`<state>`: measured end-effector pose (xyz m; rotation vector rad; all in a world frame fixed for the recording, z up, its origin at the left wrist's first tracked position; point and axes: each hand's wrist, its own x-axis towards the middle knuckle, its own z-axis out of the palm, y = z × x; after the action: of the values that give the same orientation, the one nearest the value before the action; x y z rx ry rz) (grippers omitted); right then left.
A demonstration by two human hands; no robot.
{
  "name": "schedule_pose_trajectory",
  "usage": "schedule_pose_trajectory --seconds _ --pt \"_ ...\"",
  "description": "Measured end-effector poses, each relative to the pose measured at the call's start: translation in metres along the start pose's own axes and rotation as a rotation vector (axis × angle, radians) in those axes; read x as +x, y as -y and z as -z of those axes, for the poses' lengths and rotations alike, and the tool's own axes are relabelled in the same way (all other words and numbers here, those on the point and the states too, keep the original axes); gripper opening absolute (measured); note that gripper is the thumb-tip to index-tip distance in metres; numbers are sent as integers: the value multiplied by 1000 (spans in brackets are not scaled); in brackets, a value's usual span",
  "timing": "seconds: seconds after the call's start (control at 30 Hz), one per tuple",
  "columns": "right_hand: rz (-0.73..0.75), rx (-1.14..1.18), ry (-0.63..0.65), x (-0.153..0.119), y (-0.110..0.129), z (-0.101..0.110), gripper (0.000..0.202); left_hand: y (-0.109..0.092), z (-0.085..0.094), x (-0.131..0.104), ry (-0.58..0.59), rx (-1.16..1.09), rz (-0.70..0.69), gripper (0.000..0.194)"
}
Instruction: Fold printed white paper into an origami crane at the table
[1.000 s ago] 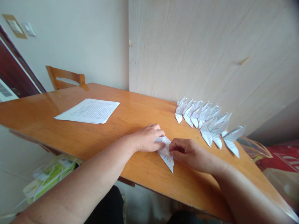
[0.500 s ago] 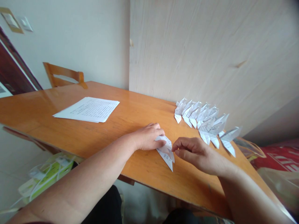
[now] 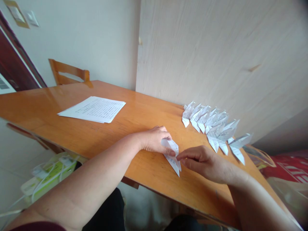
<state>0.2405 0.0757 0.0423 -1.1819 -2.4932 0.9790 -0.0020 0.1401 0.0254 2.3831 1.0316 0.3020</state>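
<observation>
A small folded piece of printed paper (image 3: 173,163) lies on the wooden table in front of me, its pointed end toward the near edge. My left hand (image 3: 157,141) is closed on its left side, the thumb pressing across the paper's face. From the right, my right hand (image 3: 202,160) reaches in with index finger and thumb bent together at the paper's right edge. Both fingertips touch or nearly touch a folded flap there. To the right stand several folded paper pieces (image 3: 214,138) with raised points, grouped in rows.
A stack of printed sheets (image 3: 96,109) lies on the table (image 3: 144,109) at the left. Behind the table are a chair (image 3: 69,71) and a pale board (image 3: 192,48). A green power strip (image 3: 50,173) with cables sits below the left edge; a red bag (image 3: 288,166) is at the right.
My left thumb has slid right and down over the folded paper, pressing its flap flatter. My right fingertips have stayed at its edge. The view has shifted slightly.
</observation>
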Motion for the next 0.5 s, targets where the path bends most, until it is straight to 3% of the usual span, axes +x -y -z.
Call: schedule_pose_trajectory --seconds 0.37,0.5 --pt "127 18 40 0 5 6 24 7 -5 7 -36 7 -32 64" --pt "74 -21 -10 -2 6 4 18 7 -6 6 -42 -8 -26 67"
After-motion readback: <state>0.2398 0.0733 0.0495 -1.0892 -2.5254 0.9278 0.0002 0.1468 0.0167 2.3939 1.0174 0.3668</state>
